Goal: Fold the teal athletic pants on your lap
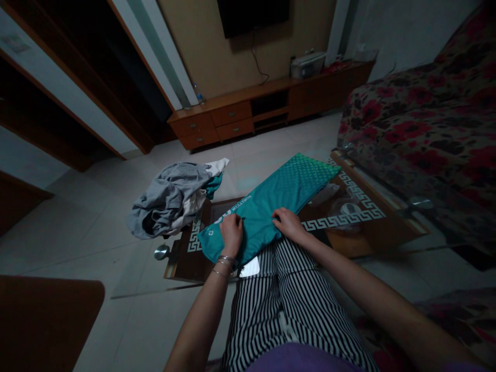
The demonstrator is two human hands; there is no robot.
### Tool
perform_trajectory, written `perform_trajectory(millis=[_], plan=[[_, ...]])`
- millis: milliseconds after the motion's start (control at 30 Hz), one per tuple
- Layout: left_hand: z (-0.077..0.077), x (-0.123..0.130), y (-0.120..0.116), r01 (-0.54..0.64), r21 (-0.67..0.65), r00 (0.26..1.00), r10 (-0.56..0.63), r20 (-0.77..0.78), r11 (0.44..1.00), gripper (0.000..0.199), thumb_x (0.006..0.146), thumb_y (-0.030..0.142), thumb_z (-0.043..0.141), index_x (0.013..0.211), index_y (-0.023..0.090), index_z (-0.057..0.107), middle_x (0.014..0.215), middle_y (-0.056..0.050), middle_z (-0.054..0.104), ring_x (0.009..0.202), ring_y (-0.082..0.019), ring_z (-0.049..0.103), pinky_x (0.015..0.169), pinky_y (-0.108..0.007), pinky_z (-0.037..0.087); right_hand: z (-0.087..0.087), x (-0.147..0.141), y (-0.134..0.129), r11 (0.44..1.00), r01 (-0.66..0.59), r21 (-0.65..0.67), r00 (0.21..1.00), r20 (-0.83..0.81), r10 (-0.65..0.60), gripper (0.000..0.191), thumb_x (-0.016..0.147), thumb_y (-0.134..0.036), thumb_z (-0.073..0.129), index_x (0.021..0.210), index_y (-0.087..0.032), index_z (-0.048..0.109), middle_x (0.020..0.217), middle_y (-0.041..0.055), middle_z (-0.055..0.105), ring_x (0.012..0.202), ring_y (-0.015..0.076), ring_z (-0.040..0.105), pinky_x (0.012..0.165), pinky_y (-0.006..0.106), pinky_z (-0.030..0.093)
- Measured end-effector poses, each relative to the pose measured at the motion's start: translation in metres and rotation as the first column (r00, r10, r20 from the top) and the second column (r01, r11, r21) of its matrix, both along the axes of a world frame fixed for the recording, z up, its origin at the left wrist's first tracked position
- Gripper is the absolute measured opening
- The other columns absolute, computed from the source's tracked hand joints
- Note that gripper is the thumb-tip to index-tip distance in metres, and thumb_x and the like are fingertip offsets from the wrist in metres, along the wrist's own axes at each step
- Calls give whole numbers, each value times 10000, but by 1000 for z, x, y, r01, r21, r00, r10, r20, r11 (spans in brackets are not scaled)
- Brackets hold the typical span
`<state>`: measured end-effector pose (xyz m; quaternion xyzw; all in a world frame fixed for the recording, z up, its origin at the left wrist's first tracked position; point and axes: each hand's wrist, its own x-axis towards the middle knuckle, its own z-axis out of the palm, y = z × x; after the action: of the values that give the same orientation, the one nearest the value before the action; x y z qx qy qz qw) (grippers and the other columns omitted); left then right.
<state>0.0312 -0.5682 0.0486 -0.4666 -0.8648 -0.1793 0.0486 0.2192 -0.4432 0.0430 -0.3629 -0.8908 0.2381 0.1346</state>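
Note:
A teal marathon T-shirt (267, 201), folded into a long strip with a dotted green end, lies on a glass-topped coffee table (360, 217). My left hand (231, 233) presses down and grips the shirt's near part, with bangles on the wrist. My right hand (289, 225) rests on the shirt's right edge, fingers curled over the fold. To the left, a crumpled pile of grey and white clothes (170, 199) sits on the floor and the table's corner. A phone (250, 267) lies near my striped trousers (287, 299), under the shirt's lower edge.
A floral sofa (411, 119) runs along the right. A wooden TV cabinet (267, 108) stands against the far wall, under a wall-mounted TV (251, 13). A brown surface (42, 323) fills the lower left corner, and a dark wooden doorway or shelf (73, 88) stands at upper left.

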Motion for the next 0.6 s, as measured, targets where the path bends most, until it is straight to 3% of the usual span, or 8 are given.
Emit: perform_trajectory(millis=[67, 167, 233, 300, 367, 433, 600], plan=[[-2, 0, 0, -9, -18, 1000, 9, -6, 1000, 133, 901, 243, 533, 914, 154, 631, 974, -112, 650, 977, -259, 574, 868, -379, 422, 0, 1, -1, 998, 36, 47, 999, -14, -35, 271, 908, -212, 541, 1149, -134, 637, 1092, 118, 631, 1048, 212, 566, 909, 299, 427], [4, 6, -8, 2, -33, 998, -4, -57, 999, 287, 911, 249, 515, 1153, 118, 597, 1166, -168, 618, 1109, -299, 546, 927, -426, 421, 6, 6, -11, 975, 98, 199, 992, -100, -79, 323, 933, -191, 488, 1222, -122, 614, 1151, 148, 616, 1112, 249, 533, 973, 361, 424], [9, 14, -19, 102, -43, 985, -107, -135, 994, 391, 941, 260, 465, 1303, 121, 523, 1371, -181, 521, 1280, -313, 452, 1026, -467, 371, 8, 9, -26, 956, 33, 291, 984, -177, 20, 332, 956, -178, 432, 1224, -134, 623, 1205, 140, 613, 1162, 243, 516, 1020, 376, 411], [10, 23, -32, 267, -96, 940, -281, -191, 959, 452, 974, 278, 404, 1408, 159, 440, 1525, -138, 378, 1421, -289, 299, 1124, -489, 274, 4, 10, -44, 927, -131, 352, 959, -192, 209, 349, 971, -216, 431, 1263, -141, 609, 1308, 122, 583, 1261, 231, 475, 1081, 386, 379], [5, 28, -48, 399, -182, 887, -429, -173, 899, 496, 993, 318, 366, 1473, 193, 360, 1579, -98, 295, 1470, -260, 214, 1161, -491, 226, -5, 10, -57, 888, -284, 361, 928, -129, 349, 401, 954, -293, 506, 1316, -136, 577, 1402, 120, 526, 1352, 244, 408, 1122, 423, 346], [-5, 28, -61, 452, -258, 858, -495, -134, 854, 534, 1000, 378, 345, 1501, 196, 314, 1584, -95, 281, 1475, -253, 211, 1162, -496, 238, -16, 12, -63, 878, -357, 320, 920, -45, 390, 488, 918, -342, 579, 1355, -127, 549, 1455, 129, 474, 1391, 269, 367, 1132, 461, 331], [-19, 15, -79, 468, -308, 839, -526, -141, 828, 565, 1003, 426, 310, 1517, 192, 284, 1584, -103, 269, 1478, -238, 209, 1169, -496, 241, -29, 31, -52, 905, -354, 239, 930, -18, 368, 508, 914, -347, 592, 1377, -147, 531, 1478, 107, 449, 1401, 263, 359, 1146, 483, 301]])
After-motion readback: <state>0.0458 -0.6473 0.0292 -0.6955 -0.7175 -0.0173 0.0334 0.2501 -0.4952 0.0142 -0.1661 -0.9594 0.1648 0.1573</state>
